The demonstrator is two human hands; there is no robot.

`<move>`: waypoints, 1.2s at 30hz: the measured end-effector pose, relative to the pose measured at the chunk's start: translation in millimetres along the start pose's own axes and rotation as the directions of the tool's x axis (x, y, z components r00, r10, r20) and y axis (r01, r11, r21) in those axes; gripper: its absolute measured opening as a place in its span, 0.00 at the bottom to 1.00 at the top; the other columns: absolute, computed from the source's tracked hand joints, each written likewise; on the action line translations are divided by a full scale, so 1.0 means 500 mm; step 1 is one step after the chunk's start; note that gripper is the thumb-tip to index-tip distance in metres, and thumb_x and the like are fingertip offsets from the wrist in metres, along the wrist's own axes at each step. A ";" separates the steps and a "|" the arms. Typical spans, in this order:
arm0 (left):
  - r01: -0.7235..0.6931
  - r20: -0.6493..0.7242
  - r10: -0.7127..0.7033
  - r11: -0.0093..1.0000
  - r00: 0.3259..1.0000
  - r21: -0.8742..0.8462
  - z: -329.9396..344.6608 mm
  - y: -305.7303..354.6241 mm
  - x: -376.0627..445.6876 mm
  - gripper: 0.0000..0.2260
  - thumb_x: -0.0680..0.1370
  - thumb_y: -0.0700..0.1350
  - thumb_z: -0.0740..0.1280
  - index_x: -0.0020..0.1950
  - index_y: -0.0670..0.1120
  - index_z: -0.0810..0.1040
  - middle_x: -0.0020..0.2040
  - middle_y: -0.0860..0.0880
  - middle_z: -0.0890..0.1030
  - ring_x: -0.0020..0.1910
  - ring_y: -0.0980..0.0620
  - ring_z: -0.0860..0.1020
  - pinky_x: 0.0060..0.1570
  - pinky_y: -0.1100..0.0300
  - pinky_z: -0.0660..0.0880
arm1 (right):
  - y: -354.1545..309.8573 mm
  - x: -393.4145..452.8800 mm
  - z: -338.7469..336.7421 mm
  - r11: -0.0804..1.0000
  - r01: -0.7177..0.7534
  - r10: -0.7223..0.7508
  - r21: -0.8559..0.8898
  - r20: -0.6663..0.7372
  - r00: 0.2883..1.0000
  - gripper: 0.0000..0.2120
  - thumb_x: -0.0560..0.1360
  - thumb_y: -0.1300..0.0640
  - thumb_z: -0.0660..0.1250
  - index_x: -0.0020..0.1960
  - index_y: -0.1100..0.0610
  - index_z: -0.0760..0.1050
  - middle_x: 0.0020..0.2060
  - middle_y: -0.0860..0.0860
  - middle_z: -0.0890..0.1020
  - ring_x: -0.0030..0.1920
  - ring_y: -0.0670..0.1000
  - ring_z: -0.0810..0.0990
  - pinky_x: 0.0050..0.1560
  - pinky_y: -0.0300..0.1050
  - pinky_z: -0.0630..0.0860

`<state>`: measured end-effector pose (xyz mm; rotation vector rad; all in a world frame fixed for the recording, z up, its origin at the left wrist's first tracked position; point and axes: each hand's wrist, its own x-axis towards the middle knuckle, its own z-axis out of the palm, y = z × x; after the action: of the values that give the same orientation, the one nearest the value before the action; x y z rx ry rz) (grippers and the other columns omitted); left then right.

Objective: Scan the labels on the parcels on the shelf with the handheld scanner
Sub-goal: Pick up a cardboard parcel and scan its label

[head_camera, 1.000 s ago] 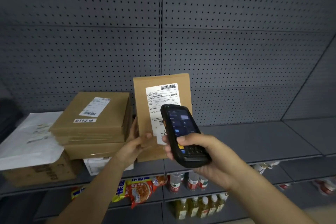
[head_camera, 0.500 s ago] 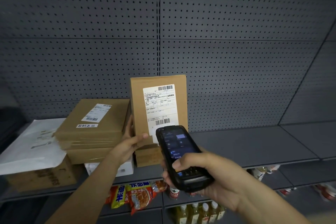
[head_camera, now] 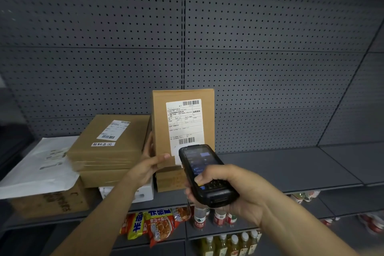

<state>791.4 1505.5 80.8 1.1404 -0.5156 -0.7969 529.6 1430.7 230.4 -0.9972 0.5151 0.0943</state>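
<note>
A brown cardboard parcel (head_camera: pixel 160 122) stands upright on the grey shelf (head_camera: pixel 280 168), its white label (head_camera: pixel 184 124) with two barcodes facing me. My left hand (head_camera: pixel 150 165) grips the parcel's lower left edge. My right hand (head_camera: pixel 226 189) holds a black handheld scanner (head_camera: pixel 204 174), screen lit, its top end just below the label's lower barcode. A bright light patch lies on the label's bottom left corner. A smaller brown box (head_camera: pixel 169 181) sits under the upright parcel.
Left of it lies a stack of flat brown parcels (head_camera: pixel 110 145), labelled on top, over a white box (head_camera: pixel 145 192). Further left a white mailer bag (head_camera: pixel 41 168) rests on a brown carton (head_camera: pixel 49 203). Snack packs (head_camera: pixel 158 226) and bottles (head_camera: pixel 216 218) fill lower shelves. Grey pegboard backs everything.
The scanner has dropped lower and moved back from the label, uncovering the lower barcode. My left hand keeps its hold on the upright parcel, which stays standing.
</note>
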 end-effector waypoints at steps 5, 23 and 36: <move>0.029 0.008 -0.029 0.999 1.000 -0.031 -0.013 -0.001 -0.004 0.69 0.44 0.44 0.87 0.79 0.61 0.54 0.73 0.46 0.70 0.62 0.49 0.76 0.46 0.55 0.83 | 0.000 -0.007 0.010 1.000 0.013 -0.013 0.009 -0.018 1.000 0.05 0.69 0.73 0.65 0.43 0.72 0.79 0.42 0.67 0.83 0.38 0.59 0.83 0.41 0.47 0.83; 0.048 0.015 -0.048 0.999 0.999 0.011 -0.042 0.002 -0.020 0.67 0.46 0.47 0.87 0.78 0.63 0.54 0.73 0.49 0.69 0.62 0.51 0.75 0.47 0.57 0.82 | 0.008 -0.003 0.044 0.998 0.060 -0.060 0.014 -0.004 0.998 0.07 0.70 0.74 0.65 0.47 0.71 0.78 0.42 0.67 0.82 0.36 0.59 0.84 0.39 0.48 0.84; 0.053 0.022 -0.053 0.998 0.998 0.017 -0.046 0.003 -0.012 0.69 0.45 0.47 0.87 0.79 0.62 0.52 0.73 0.49 0.69 0.61 0.52 0.75 0.47 0.57 0.83 | 0.004 0.001 0.053 0.997 0.069 -0.069 0.036 0.006 0.998 0.07 0.70 0.74 0.64 0.47 0.70 0.77 0.39 0.65 0.83 0.35 0.58 0.83 0.38 0.47 0.84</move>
<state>804.7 1524.3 74.4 1.1652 -0.5125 -0.8535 539.4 1453.6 240.3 -0.9780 0.4735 0.0270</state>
